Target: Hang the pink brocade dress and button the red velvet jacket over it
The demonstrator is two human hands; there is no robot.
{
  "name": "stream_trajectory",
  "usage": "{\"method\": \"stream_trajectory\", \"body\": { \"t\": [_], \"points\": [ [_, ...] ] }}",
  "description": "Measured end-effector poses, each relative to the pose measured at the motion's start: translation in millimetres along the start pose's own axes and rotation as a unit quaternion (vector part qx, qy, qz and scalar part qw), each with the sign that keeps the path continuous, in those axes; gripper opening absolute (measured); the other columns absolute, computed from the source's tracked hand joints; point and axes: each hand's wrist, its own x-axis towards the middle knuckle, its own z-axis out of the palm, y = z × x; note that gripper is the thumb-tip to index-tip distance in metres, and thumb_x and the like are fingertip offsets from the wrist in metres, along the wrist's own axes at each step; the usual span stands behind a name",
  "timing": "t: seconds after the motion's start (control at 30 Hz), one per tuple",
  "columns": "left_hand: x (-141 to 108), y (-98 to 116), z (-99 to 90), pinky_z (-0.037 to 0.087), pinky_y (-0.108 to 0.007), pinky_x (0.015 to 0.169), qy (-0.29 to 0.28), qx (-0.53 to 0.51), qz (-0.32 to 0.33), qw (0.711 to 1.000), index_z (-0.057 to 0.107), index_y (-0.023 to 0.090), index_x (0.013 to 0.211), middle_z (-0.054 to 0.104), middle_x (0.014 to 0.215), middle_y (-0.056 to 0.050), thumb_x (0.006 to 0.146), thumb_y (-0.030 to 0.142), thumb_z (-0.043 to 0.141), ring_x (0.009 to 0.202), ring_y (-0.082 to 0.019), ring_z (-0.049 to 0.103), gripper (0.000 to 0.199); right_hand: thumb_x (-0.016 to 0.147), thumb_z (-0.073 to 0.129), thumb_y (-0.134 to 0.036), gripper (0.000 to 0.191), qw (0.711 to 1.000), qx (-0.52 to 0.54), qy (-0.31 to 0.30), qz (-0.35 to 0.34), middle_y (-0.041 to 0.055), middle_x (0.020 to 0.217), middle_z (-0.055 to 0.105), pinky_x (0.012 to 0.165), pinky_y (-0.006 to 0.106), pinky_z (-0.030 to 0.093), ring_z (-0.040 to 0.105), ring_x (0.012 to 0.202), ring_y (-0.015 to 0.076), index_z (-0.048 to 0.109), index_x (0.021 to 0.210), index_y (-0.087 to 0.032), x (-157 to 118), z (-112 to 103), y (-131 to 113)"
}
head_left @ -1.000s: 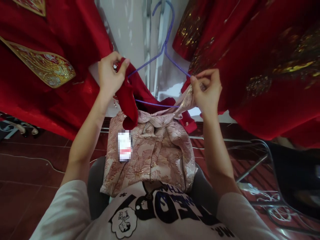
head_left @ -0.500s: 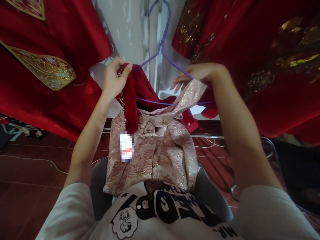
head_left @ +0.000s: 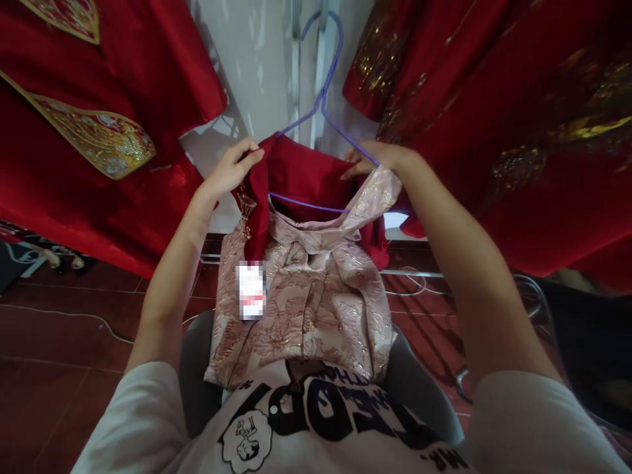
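A pink and gold brocade garment (head_left: pixel 326 296) lies across my lap, its right strap over a purple wire hanger (head_left: pixel 328 79). Red cloth (head_left: pixel 306 164) hangs over the hanger's left shoulder and spreads behind the hanger's lower bar. My left hand (head_left: pixel 241 164) pinches the red cloth at the left end of the hanger. At the right shoulder, my right hand (head_left: pixel 378 158) is closed on the red cloth beside the brocade strap, its fingers partly behind the hanger. A blurred white tag (head_left: pixel 251 289) rests on the brocade's left side.
Red garments with gold embroidery hang at the left (head_left: pixel 99 131) and right (head_left: pixel 494 131). A pale wall (head_left: pixel 247 59) stands between them. White cables run over the red tiled floor (head_left: pixel 64 342). A dark chair (head_left: pixel 587 342) stands at the right.
The red cloth has spread across between the hanger's shoulders. My left hand has moved slightly down, and my right hand has closed on the cloth. The hanger's hook has come lower in view.
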Motion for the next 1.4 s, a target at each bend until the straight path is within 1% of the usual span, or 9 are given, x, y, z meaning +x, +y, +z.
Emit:
{"method": "stream_trajectory", "body": {
  "t": [0.2, 0.43, 0.6, 0.73, 0.87, 0.97, 1.13, 1.3, 1.4],
  "points": [
    [5, -10, 5.1, 0.050, -0.051, 0.099, 0.047, -0.048, -0.014, 0.998, 0.058, 0.021, 0.080, 0.049, 0.068, 0.001, 0.078, 0.041, 0.084, 0.093, -0.027, 0.062, 0.033, 0.070, 0.061, 0.009, 0.038, 0.972, -0.146, 0.180, 0.026, -0.0011, 0.073, 0.053, 0.079, 0.036, 0.044, 0.048, 0.070, 0.0154, 0.056, 0.088, -0.023, -36, -34, -29],
    [1, -10, 10.6, 0.050, -0.050, 0.100, 0.033, -0.011, 0.007, 0.999, 0.055, 0.021, 0.073, 0.050, 0.068, 0.000, 0.078, 0.052, 0.083, 0.088, -0.025, 0.061, 0.042, 0.065, 0.060, 0.008, 0.033, 0.926, -0.224, 0.281, 0.118, 0.0117, 0.095, 0.067, 0.088, 0.049, 0.049, 0.062, 0.089, 0.0270, 0.059, 0.078, -0.023, -78, -61, -10],
    [-1, -10, 13.7, 0.053, -0.045, 0.094, 0.045, 0.011, 0.017, 0.999, 0.054, 0.022, 0.074, 0.052, 0.068, 0.000, 0.077, 0.062, 0.080, 0.083, -0.024, 0.061, 0.048, 0.063, 0.077, 0.003, 0.031, 0.928, -0.256, 0.226, 0.147, 0.0095, 0.090, 0.069, 0.089, 0.052, 0.048, 0.064, 0.087, 0.0258, 0.064, 0.071, -0.024, -99, -85, 2],
    [-3, -13, 16.0, 0.054, -0.044, 0.092, 0.049, 0.023, 0.024, 0.998, 0.054, 0.023, 0.075, 0.052, 0.069, 0.000, 0.079, 0.063, 0.077, 0.084, -0.024, 0.062, 0.047, 0.059, 0.088, -0.010, 0.029, 0.987, -0.105, 0.008, 0.120, 0.0015, 0.066, 0.065, 0.066, 0.040, 0.047, 0.056, 0.060, 0.0154, 0.065, 0.068, -0.024, -108, -94, 14],
    [-8, -15, 22.8, 0.053, -0.046, 0.096, 0.083, 0.005, 0.010, 0.996, 0.055, 0.022, 0.076, 0.051, 0.071, -0.001, 0.083, 0.052, 0.078, 0.091, -0.026, 0.063, 0.038, 0.072, 0.075, -0.022, 0.012, 0.992, 0.048, -0.047, 0.105, 0.0024, 0.061, 0.065, 0.053, 0.034, 0.038, 0.052, 0.054, 0.0146, 0.063, 0.070, -0.021, -102, -67, 2],
    [-13, -14, 27.9, 0.052, -0.047, 0.098, 0.101, 0.027, 0.015, 0.994, 0.055, 0.022, 0.076, 0.053, 0.076, -0.002, 0.086, 0.049, 0.074, 0.096, -0.026, 0.062, 0.035, 0.069, 0.067, -0.013, 0.011, 0.986, 0.120, -0.026, 0.109, 0.0012, 0.067, 0.065, 0.064, 0.038, 0.048, 0.057, 0.061, 0.0171, 0.061, 0.075, -0.021, -90, -28, -25],
    [-19, -7, 29.0, 0.048, -0.051, 0.103, 0.083, 0.064, 0.033, 0.994, 0.056, 0.022, 0.077, 0.056, 0.083, -0.004, 0.090, 0.054, 0.069, 0.101, -0.028, 0.061, 0.037, 0.075, 0.069, -0.021, 0.014, 0.989, 0.150, -0.005, 0.004, 0.0010, 0.080, 0.063, 0.081, 0.043, 0.057, 0.063, 0.086, 0.0231, 0.059, 0.084, -0.024, -74, 29, -60],
    [-36, 3, 23.8, 0.041, -0.053, 0.111, 0.152, 0.145, 0.045, 0.977, 0.060, 0.024, 0.087, 0.058, 0.105, -0.009, 0.088, 0.062, 0.067, 0.122, -0.033, 0.053, 0.038, 0.077, 0.069, -0.019, 0.015, 0.993, 0.117, 0.015, -0.009, 0.0010, 0.085, 0.061, 0.086, 0.043, 0.057, 0.062, 0.093, 0.0238, 0.060, 0.089, -0.025, -76, 45, -53],
    [-45, 14, 21.0, 0.044, -0.049, 0.106, 0.146, 0.133, 0.054, 0.979, 0.058, 0.025, 0.091, 0.058, 0.096, -0.007, 0.090, 0.066, 0.063, 0.113, -0.030, 0.058, 0.041, 0.078, 0.067, -0.018, 0.014, 0.996, 0.081, 0.043, -0.013, 0.0004, 0.084, 0.059, 0.089, 0.044, 0.056, 0.060, 0.095, 0.0240, 0.059, 0.086, -0.025, -74, 45, -36]
  ]
}}
